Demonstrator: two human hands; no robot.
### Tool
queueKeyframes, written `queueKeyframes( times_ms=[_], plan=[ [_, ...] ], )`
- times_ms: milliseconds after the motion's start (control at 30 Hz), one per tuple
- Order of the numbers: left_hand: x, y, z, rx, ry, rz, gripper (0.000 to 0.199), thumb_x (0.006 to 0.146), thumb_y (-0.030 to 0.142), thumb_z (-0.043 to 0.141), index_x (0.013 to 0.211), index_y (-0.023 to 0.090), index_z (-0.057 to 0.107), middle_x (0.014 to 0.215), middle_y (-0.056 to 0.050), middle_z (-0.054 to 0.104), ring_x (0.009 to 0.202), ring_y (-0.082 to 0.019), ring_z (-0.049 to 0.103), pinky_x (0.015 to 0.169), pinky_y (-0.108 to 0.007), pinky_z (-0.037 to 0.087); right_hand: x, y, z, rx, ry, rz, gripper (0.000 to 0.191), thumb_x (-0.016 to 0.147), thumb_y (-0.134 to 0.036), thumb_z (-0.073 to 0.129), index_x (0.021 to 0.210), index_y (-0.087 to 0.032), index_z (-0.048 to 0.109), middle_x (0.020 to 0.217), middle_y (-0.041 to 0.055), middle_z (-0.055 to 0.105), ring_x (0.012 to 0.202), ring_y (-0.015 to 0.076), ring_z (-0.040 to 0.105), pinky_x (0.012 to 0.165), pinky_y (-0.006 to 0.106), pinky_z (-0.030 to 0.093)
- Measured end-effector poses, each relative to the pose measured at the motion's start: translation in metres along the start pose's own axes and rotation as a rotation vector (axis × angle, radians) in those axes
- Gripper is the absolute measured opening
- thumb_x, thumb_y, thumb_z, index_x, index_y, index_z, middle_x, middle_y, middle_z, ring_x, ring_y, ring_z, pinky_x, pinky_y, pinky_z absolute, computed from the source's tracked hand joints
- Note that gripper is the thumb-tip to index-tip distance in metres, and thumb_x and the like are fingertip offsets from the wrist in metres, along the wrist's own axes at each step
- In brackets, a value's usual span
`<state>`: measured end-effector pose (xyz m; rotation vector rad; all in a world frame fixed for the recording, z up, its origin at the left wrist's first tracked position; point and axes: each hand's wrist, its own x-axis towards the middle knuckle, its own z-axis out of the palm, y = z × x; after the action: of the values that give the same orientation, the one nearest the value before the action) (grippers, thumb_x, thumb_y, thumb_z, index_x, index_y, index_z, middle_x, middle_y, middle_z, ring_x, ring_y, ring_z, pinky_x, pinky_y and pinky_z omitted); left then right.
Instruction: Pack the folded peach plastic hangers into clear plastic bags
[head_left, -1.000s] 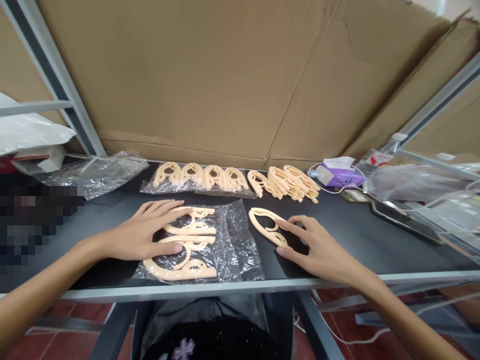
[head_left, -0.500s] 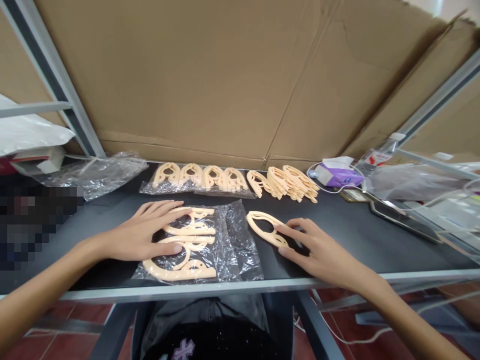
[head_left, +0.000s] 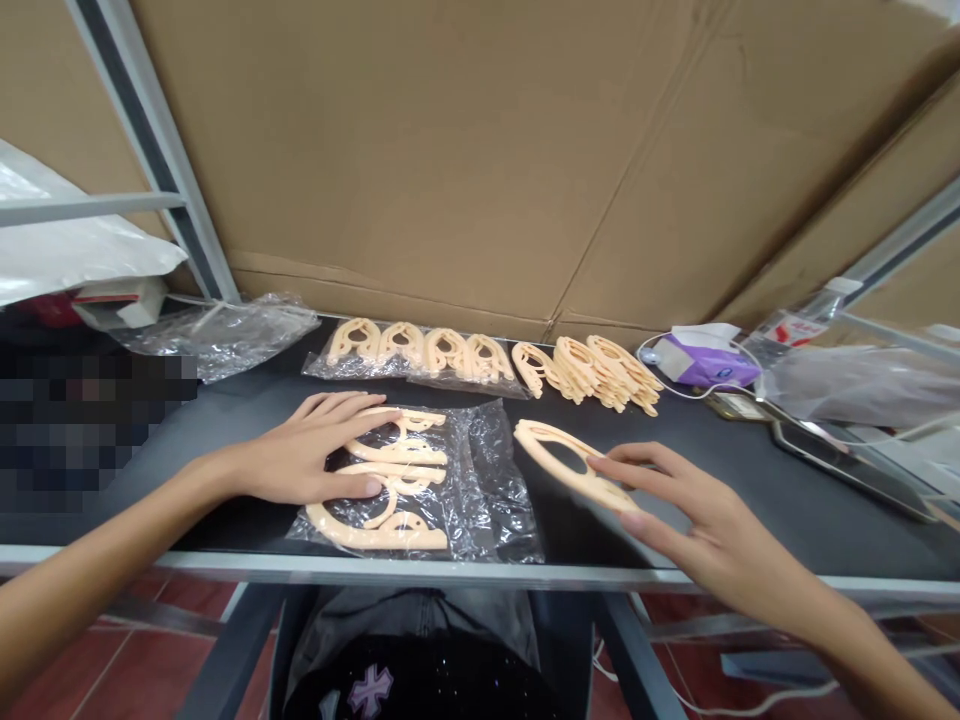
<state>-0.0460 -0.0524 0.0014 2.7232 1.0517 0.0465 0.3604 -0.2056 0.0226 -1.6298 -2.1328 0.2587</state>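
My left hand (head_left: 315, 450) lies with fingers spread on a clear plastic bag (head_left: 491, 490) near the table's front edge. Inside the bag are two cream folding hangers (head_left: 382, 538), partly covered by that hand. To the right, my right hand (head_left: 675, 500) pinches the near end of a loose cream hanger (head_left: 559, 455) between thumb and fingers; its far end points left toward the bag. Behind, a row of bagged hangers (head_left: 448, 352) lies along the cardboard, beside a pile of unbagged hangers (head_left: 600, 370).
Crumpled clear bags (head_left: 232, 335) lie at the back left by a metal post (head_left: 169, 150). At the right are a purple tissue pack (head_left: 705, 358), a white cable, a plastic bottle (head_left: 806, 320) and a dark flat device (head_left: 851, 470). Cardboard (head_left: 450, 150) stands behind the table.
The view has shifted slightly. My right hand has tilted the loose hanger, its near end appearing raised off the table. My left hand stays on the bag.
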Motion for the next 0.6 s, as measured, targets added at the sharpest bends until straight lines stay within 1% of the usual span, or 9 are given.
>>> queueKeyframes(
  times_ms=[67,133,233,300,367,467,600],
  plan=[
    [0.000,0.000,0.000,-0.008,0.003,0.004,0.085,0.088,0.077,0.051,0.159,0.040,0.025,0.168,-0.005,0.022,0.152,-0.041,0.019,0.118,-0.063,0.021,0.002,-0.008,-0.002,-0.089,-0.023,-0.100,0.044,0.093,-0.050,0.058,0.134,-0.036,0.065,0.131,0.0114,0.061,0.116,0.0314,0.063,0.095,0.048,0.057],
    [-0.001,0.000,0.000,-0.014,-0.001,0.002,0.085,0.088,0.077,0.050,0.160,0.040,0.024,0.168,-0.005,0.021,0.152,-0.041,0.018,0.118,-0.063,0.021,0.007,-0.014,-0.004,-0.163,-0.061,-0.191,0.043,0.092,-0.048,0.061,0.132,-0.036,0.066,0.133,0.0124,0.059,0.119,0.0328,0.061,0.097,0.051,0.055],
    [-0.001,0.001,-0.001,-0.016,-0.017,-0.008,0.084,0.089,0.077,0.049,0.160,0.040,0.023,0.168,-0.005,0.020,0.152,-0.041,0.016,0.119,-0.063,0.019,0.020,-0.019,-0.006,-0.225,-0.130,-0.283,0.039,0.093,-0.046,0.060,0.129,-0.035,0.068,0.132,0.0133,0.059,0.120,0.0330,0.059,0.097,0.053,0.054],
    [-0.001,0.001,-0.001,-0.020,-0.020,-0.014,0.083,0.090,0.077,0.047,0.160,0.039,0.024,0.168,-0.005,0.020,0.152,-0.040,0.015,0.119,-0.063,0.018,0.027,-0.021,-0.006,-0.227,-0.184,-0.317,0.038,0.093,-0.044,0.060,0.130,-0.035,0.067,0.133,0.0132,0.058,0.121,0.0323,0.058,0.099,0.053,0.053],
    [-0.001,0.003,-0.001,-0.027,-0.011,-0.014,0.081,0.091,0.077,0.047,0.159,0.040,0.025,0.168,-0.004,0.022,0.152,-0.040,0.016,0.119,-0.062,0.019,0.031,-0.023,-0.006,-0.192,-0.233,-0.306,0.039,0.094,-0.043,0.060,0.131,-0.036,0.066,0.135,0.0125,0.057,0.122,0.0318,0.057,0.099,0.053,0.053],
    [-0.002,0.004,-0.002,-0.041,0.010,-0.002,0.081,0.090,0.077,0.047,0.159,0.039,0.028,0.167,-0.005,0.025,0.152,-0.040,0.018,0.119,-0.060,0.021,0.035,-0.024,-0.004,-0.085,-0.275,-0.230,0.041,0.093,-0.044,0.060,0.134,-0.037,0.065,0.138,0.0114,0.056,0.122,0.0308,0.058,0.099,0.049,0.054],
    [-0.003,0.004,-0.001,-0.055,0.022,0.014,0.079,0.091,0.076,0.046,0.158,0.037,0.030,0.167,-0.006,0.025,0.152,-0.039,0.019,0.120,-0.059,0.019,0.041,-0.027,0.008,0.036,-0.296,-0.188,0.043,0.092,-0.046,0.061,0.133,-0.033,0.063,0.140,0.0102,0.055,0.126,0.0285,0.057,0.106,0.046,0.050]
  ],
)
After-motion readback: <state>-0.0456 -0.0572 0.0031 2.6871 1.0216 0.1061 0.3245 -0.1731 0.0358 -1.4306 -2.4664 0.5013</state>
